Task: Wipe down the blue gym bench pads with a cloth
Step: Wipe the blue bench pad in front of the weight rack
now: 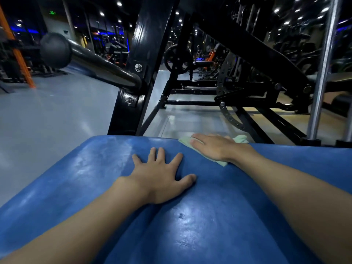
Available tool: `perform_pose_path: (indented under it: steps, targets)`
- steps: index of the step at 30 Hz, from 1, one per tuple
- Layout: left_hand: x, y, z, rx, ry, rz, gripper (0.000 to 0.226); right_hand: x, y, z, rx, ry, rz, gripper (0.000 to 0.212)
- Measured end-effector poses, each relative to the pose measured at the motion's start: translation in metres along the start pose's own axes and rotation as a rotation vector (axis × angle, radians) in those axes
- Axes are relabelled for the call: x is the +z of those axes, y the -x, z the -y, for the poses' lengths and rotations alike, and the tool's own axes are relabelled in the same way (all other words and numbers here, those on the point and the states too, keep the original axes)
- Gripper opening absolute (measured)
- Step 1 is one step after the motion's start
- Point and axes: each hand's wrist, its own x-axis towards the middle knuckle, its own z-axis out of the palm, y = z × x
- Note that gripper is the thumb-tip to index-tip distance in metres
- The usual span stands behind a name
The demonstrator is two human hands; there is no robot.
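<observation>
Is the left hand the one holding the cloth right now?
No, the cloth lies under the right hand; the left hand rests flat on the bare blue pad.

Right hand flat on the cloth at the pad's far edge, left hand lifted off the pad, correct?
Not the left hand: the head view shows it resting flat on the blue pad, fingers spread. The right hand does press the cloth flat at the far edge.
</observation>
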Motion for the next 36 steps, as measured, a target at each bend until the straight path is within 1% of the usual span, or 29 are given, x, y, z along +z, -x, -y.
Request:
perform_pose_path:
  steps: [2, 6, 9, 12, 14, 19, 22, 25, 27, 29, 32, 34, 36]
  targets:
    - [-0.002, -0.004, -0.006, 0.009, 0.014, 0.007, 0.087, -0.005, 0.010, -0.031, 0.016, -0.009, 0.003, 0.058]
    - [-0.007, -0.010, -0.043, 0.081, 0.072, -0.012, 0.090, -0.017, 0.026, -0.088, 0.126, 0.004, 0.027, 0.057]
    - [-0.008, -0.011, -0.083, 0.167, 0.104, -0.033, 0.074, -0.017, 0.029, -0.090, 0.110, 0.038, 0.027, 0.050]
    - [-0.014, -0.014, -0.122, 0.228, 0.130, -0.085, 0.067, -0.019, 0.035, -0.094, 0.053, 0.018, 0.026, 0.050]
    - [-0.015, -0.016, -0.140, 0.219, 0.129, -0.085, 0.065, -0.025, 0.043, -0.111, 0.025, -0.002, 0.046, 0.053]
    - [-0.008, -0.021, -0.182, 0.153, 0.075, -0.050, 0.072, -0.038, 0.066, -0.192, 0.086, 0.001, 0.053, 0.052]
    - [-0.010, -0.026, -0.214, 0.110, 0.098, -0.046, 0.071, -0.038, 0.070, -0.205, 0.054, 0.058, 0.031, 0.054]
    - [-0.014, -0.033, -0.251, 0.136, 0.107, -0.039, 0.070, -0.036, 0.080, -0.217, 0.008, 0.079, -0.006, 0.055]
    - [-0.015, -0.038, -0.273, 0.140, 0.094, -0.031, 0.073, -0.040, 0.093, -0.243, -0.002, 0.075, -0.028, 0.052]
    - [-0.016, -0.043, -0.293, 0.144, 0.075, -0.035, 0.078, -0.046, 0.111, -0.279, 0.022, 0.061, -0.047, 0.050]
    - [-0.015, -0.048, -0.319, 0.178, 0.057, -0.041, 0.078, -0.055, 0.136, -0.326, 0.102, 0.078, -0.052, 0.051]
    - [-0.014, -0.051, -0.335, 0.204, 0.035, -0.051, 0.076, -0.058, 0.138, -0.339, 0.151, 0.110, -0.025, 0.053]
    - [-0.014, -0.055, -0.347, 0.220, 0.027, -0.062, 0.072, -0.057, 0.136, -0.337, 0.145, 0.122, -0.020, 0.054]
